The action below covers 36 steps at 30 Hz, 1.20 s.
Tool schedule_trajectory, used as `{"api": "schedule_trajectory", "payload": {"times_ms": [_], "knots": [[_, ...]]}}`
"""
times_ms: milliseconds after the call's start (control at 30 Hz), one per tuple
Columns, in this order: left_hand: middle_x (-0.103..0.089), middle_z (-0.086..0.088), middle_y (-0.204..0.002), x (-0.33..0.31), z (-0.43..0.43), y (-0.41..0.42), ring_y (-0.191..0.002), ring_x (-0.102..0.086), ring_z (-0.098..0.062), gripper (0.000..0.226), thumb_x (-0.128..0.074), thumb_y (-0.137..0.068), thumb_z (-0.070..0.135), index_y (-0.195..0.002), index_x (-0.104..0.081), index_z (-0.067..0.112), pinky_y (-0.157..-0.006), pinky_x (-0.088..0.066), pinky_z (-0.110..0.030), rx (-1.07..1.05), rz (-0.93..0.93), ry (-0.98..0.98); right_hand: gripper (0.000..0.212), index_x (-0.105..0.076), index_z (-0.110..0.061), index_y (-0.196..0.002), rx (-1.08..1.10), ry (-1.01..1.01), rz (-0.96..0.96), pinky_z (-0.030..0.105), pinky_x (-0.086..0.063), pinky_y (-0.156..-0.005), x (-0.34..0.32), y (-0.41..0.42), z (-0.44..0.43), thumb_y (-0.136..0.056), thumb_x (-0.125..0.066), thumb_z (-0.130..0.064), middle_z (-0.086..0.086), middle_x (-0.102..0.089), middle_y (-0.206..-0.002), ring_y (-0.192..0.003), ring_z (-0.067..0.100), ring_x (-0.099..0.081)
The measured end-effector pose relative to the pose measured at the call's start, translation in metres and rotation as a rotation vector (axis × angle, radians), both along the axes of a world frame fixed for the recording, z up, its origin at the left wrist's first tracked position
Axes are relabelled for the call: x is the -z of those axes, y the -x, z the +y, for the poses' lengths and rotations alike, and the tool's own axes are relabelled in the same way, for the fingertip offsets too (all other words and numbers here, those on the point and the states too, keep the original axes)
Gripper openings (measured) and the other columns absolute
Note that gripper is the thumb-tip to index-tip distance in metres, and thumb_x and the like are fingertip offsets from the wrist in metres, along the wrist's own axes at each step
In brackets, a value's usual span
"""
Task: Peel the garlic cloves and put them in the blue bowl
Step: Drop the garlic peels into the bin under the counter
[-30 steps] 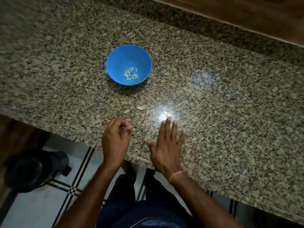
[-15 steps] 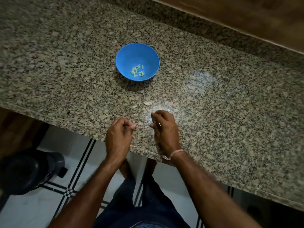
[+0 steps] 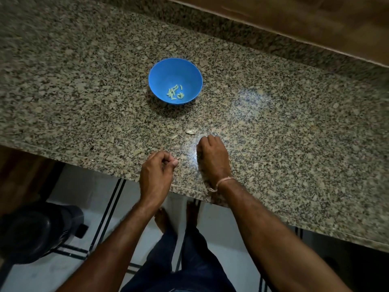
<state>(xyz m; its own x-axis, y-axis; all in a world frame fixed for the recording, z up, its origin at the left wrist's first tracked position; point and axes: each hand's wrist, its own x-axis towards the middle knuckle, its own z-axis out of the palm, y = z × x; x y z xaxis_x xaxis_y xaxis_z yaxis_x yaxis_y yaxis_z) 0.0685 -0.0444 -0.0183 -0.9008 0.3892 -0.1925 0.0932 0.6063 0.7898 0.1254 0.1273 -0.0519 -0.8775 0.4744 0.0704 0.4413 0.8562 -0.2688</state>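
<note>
- The counter (image 3: 294,144) looks like polished speckled granite to us, glossy enough to show a bright glare patch mid-frame.
- The blue bowl (image 3: 168,74) reads as smooth plastic with a soft satin sheen.
- The peeled cloves (image 3: 175,92) inside look pale and smooth. The skin scraps (image 3: 190,132) just below the bowl look thin, dry and papery.
- Top right, the wood strip (image 3: 315,22) is brown and pretty matt.
- Lower left, the floor tiles (image 3: 73,186) look smooth and a bit shiny, and the black container (image 3: 37,232) looks like hard plastic with a faint gloss.
- The wrist thread (image 3: 224,182) looks like twisted string, and the trousers (image 3: 189,260) like dark matt denim.
</note>
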Motion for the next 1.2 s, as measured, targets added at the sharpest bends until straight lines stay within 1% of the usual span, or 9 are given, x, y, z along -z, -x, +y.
{"api": "schedule_trajectory", "payload": {"times_ms": [100,233,433,533,600,700,867,1033,1200], "knots": [[-0.067,0.007,-0.090,-0.003,0.000,0.000,-0.083,-0.065,-0.014,0.014,-0.071,-0.096,0.028,-0.086,-0.063,0.025,-0.068,-0.055,-0.034,-0.017,-0.011,-0.001,0.022,-0.055,-0.019,-0.098,-0.012,0.058,-0.055,0.026,-0.035,-0.070,-0.006,-0.015,-0.015,-0.092,-0.059,0.001,-0.002,-0.054,-0.094,-0.083,0.015,-0.041],[-0.070,0.010,-0.088,-0.011,-0.010,-0.003,-0.079,-0.066,-0.005,0.015,-0.072,-0.097,0.027,-0.084,-0.064,0.025,-0.064,-0.053,-0.025,-0.081,-0.036,-0.018,0.022,-0.059,-0.013,-0.085,0.345,0.861,0.102,0.026,-0.044,-0.060,-0.023,-0.010,-0.038,-0.102,-0.047,-0.007,0.001,-0.066,-0.082,-0.072,0.014,-0.058],[-0.070,0.012,-0.084,-0.023,-0.066,0.000,-0.081,-0.065,-0.002,0.013,-0.072,-0.096,0.025,-0.086,-0.064,0.028,-0.065,-0.047,-0.018,-0.303,-0.040,-0.067,0.027,-0.057,-0.010,-0.083,0.342,1.536,0.068,0.025,-0.044,-0.052,-0.050,0.026,-0.107,-0.108,-0.050,-0.011,0.004,-0.051,-0.063,-0.053,0.012,-0.049],[-0.069,0.013,-0.081,-0.024,-0.114,0.000,-0.078,-0.063,0.003,0.016,-0.071,-0.097,0.025,-0.084,-0.063,0.030,-0.062,-0.041,-0.014,-0.458,-0.032,-0.054,0.042,-0.050,-0.018,-0.066,0.216,1.627,-0.019,0.031,-0.038,-0.064,-0.043,0.043,-0.157,-0.103,-0.046,0.001,0.004,-0.043,-0.063,-0.059,0.017,-0.039],[-0.070,0.011,-0.082,-0.021,-0.156,0.000,-0.079,-0.065,-0.002,0.013,-0.072,-0.096,0.024,-0.085,-0.065,0.027,-0.066,-0.046,-0.021,-0.572,-0.014,-0.074,0.044,-0.047,-0.017,-0.065,0.156,1.619,-0.093,0.027,-0.037,-0.058,-0.047,0.058,-0.197,-0.101,-0.042,0.007,0.004,-0.040,-0.062,-0.058,0.016,-0.036],[-0.071,0.009,-0.087,-0.015,-0.227,-0.004,-0.083,-0.067,-0.008,0.008,-0.071,-0.097,0.023,-0.089,-0.068,0.023,-0.074,-0.053,-0.032,-0.745,-0.006,-0.123,0.044,-0.048,-0.015,-0.065,0.045,1.599,-0.178,0.021,-0.035,-0.049,-0.054,0.076,-0.267,-0.097,-0.040,0.015,0.003,-0.041,-0.059,-0.055,0.013,-0.036],[-0.071,0.007,-0.085,-0.003,-0.362,-0.023,-0.082,-0.067,-0.009,0.009,-0.071,-0.097,0.022,-0.089,-0.067,0.020,-0.074,-0.051,-0.031,-0.965,0.009,-0.185,0.034,-0.058,-0.010,-0.077,0.003,1.600,-0.337,0.023,-0.045,-0.056,-0.048,0.088,-0.401,-0.102,-0.046,0.010,0.003,-0.053,-0.065,-0.058,0.011,-0.049],[-0.069,0.010,-0.083,0.011,-0.482,-0.042,-0.078,-0.062,-0.002,0.009,-0.070,-0.098,0.022,-0.090,-0.068,0.019,-0.070,-0.044,-0.020,-1.093,-0.026,-0.126,0.031,-0.057,-0.011,-0.078,-0.055,1.558,-0.448,0.023,-0.047,-0.059,-0.031,0.087,-0.517,-0.105,-0.049,0.001,0.004,-0.053,-0.068,-0.061,0.012,-0.049],[-0.065,0.016,-0.085,0.019,-0.554,-0.046,-0.081,-0.059,0.005,0.008,-0.069,-0.099,0.021,-0.092,-0.066,0.021,-0.067,-0.037,-0.006,-1.147,-0.100,-0.093,0.030,-0.059,-0.009,-0.080,-0.008,1.522,-0.539,0.025,-0.047,-0.060,-0.020,0.092,-0.577,-0.098,-0.046,0.012,0.006,-0.054,-0.073,-0.063,0.014,-0.049]]}}
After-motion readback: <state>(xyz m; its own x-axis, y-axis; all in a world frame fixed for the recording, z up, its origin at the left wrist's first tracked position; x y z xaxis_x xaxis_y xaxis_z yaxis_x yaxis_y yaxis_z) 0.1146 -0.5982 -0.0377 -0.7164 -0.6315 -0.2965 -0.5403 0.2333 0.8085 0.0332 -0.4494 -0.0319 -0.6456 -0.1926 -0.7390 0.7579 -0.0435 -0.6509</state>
